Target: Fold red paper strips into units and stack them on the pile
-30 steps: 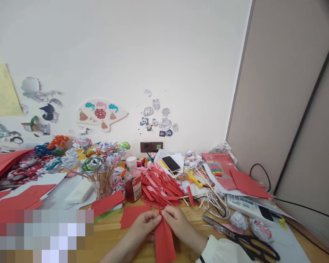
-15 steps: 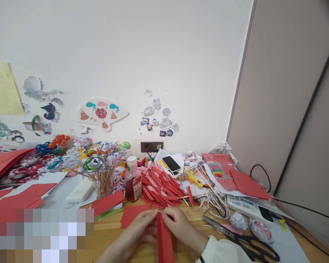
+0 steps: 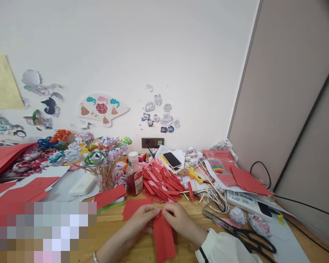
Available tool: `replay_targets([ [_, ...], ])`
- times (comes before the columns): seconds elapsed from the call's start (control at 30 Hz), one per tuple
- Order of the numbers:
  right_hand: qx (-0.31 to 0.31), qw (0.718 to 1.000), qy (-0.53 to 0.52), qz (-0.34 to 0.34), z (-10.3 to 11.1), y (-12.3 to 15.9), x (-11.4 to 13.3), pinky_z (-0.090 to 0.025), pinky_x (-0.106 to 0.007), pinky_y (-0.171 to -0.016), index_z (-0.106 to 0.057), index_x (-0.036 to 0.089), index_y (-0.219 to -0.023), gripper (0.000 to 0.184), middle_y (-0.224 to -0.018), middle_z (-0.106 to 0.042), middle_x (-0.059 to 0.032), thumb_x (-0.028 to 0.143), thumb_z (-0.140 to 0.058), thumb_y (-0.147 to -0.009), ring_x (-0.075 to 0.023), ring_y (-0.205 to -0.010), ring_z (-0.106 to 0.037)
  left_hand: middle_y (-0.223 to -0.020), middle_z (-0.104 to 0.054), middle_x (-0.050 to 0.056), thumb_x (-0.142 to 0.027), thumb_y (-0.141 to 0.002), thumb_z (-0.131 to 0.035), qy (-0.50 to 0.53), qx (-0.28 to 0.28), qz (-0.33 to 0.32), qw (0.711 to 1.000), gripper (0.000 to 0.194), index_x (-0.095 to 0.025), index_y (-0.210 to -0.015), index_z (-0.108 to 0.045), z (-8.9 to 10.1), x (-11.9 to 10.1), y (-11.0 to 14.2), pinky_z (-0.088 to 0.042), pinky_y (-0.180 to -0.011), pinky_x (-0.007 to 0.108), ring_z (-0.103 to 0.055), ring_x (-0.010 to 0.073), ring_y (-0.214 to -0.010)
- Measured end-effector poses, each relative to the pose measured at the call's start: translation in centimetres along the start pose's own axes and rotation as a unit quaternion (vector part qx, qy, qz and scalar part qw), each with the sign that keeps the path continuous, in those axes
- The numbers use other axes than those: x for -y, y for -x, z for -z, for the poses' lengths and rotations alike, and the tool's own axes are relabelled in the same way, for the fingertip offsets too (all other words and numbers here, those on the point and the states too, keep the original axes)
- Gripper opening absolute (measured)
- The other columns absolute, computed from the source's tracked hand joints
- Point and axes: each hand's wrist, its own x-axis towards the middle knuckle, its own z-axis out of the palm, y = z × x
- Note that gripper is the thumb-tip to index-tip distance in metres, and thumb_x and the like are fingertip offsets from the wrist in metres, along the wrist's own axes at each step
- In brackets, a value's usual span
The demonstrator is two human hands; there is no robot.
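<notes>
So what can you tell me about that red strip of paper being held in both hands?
The red paper strip is a long, narrow piece of plain matte red paper that looks folded lengthwise, with a crease down its middle. It lies on the wooden desk, running from the hands toward the camera and widening a little at the near end. The left hand and right hand pinch its far end between their fingers. A flat red sheet lies just behind it.

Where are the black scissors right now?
In the head view the black scissors lie on the wooden table at lower right, just right of the right hand, below the crumpled paper balls.
</notes>
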Motion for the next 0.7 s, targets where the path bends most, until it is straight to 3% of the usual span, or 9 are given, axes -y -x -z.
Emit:
replay_targets([
  [0.23,0.012,0.998,-0.060,-0.024,0.57,0.12,0.77,-0.024,-0.019,-0.047,-0.037,0.016,-0.052,0.025,-0.051,-0.036,0.0052,0.021,-0.040,-0.076,-0.0078,-0.051,-0.034,-0.051,-0.051,-0.005,-0.039,-0.060,-0.065,-0.013,0.008,-0.031,0.999,0.030,-0.013,-0.059,-0.051,0.09,0.07,-0.35,-0.036,-0.048,0.018,-0.047,0.0065,-0.046],
  [0.57,0.014,0.997,-0.076,-0.024,0.73,0.17,0.84,-0.027,-0.019,-0.049,-0.041,0.015,-0.054,0.025,-0.053,-0.039,0.0047,0.022,-0.041,-0.078,-0.0080,-0.052,-0.037,-0.052,-0.052,-0.004,-0.044,-0.054,-0.067,-0.046,-0.008,-0.028,0.999,0.035,-0.014,-0.058,-0.050,-0.06,-0.04,-0.23,-0.038,-0.050,0.022,-0.048,0.0092,-0.049],
  [0.7,0.013,0.997,-0.074,-0.026,0.77,0.15,0.84,-0.028,-0.018,-0.049,-0.043,0.015,-0.055,0.023,-0.054,-0.041,0.0042,0.021,-0.041,-0.077,-0.0083,-0.053,-0.038,-0.049,-0.050,-0.005,-0.045,-0.055,-0.066,-0.078,-0.021,-0.048,0.996,0.035,-0.014,-0.055,-0.049,-0.14,-0.08,-0.38,-0.033,-0.047,0.020,-0.044,0.0078,-0.045],
])
